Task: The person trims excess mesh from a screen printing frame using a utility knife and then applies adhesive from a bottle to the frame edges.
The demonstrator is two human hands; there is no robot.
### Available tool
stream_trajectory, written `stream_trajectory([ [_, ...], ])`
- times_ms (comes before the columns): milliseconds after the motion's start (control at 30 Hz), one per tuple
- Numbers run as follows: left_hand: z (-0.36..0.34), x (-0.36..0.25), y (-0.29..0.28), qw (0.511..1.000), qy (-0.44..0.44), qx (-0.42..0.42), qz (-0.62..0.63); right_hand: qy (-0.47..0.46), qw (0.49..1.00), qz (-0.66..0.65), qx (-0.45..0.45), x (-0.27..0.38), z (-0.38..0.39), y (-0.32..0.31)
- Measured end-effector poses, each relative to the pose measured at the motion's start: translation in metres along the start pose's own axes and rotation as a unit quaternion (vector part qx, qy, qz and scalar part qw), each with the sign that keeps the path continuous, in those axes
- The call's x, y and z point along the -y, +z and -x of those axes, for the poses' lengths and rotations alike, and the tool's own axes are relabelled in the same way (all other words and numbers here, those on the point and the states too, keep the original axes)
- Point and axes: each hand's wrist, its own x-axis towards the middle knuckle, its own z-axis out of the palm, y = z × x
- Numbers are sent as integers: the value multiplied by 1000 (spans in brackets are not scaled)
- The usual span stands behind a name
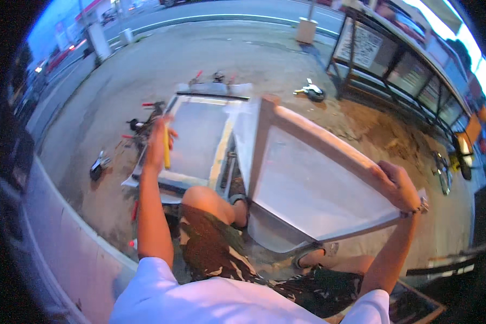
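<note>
My right hand [398,186] grips the upper right edge of a wooden frame [324,141] with a pale mesh or sheet stretched across it. The frame stands tilted up in front of me, its lower part near my feet. In my left hand [157,144], smeared by motion, is a narrow yellow stick-like tool [167,146]; its ends are hard to make out. That hand hovers over the left edge of a second, flat frame [221,154], whose pale sheet [196,127] is bordered by light strips. A dark bar [213,96] lies along its far edge.
Clamp-like tools with red handles [146,121] crowd the flat frame's left side. Other metal tools lie on the concrete at left [98,165], far right [310,90] and right [442,173]. A dark-framed panelled stand [394,70] rises at far right; a low wall [81,232] runs left.
</note>
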Motion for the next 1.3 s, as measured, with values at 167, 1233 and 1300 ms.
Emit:
stream_trajectory([
  [167, 132, 120, -121, 926, -278, 82, -243, 22, 994, -105, 14, -14, -17, 1],
  [1233, 401, 249, -395, 668, -351, -337, -562, 120, 978, 97, 140, 27, -3, -20],
  [1300, 330, 216, -365, 726, -226, -365, -537, 9, 986, 130, 105, 46, -18, -10],
])
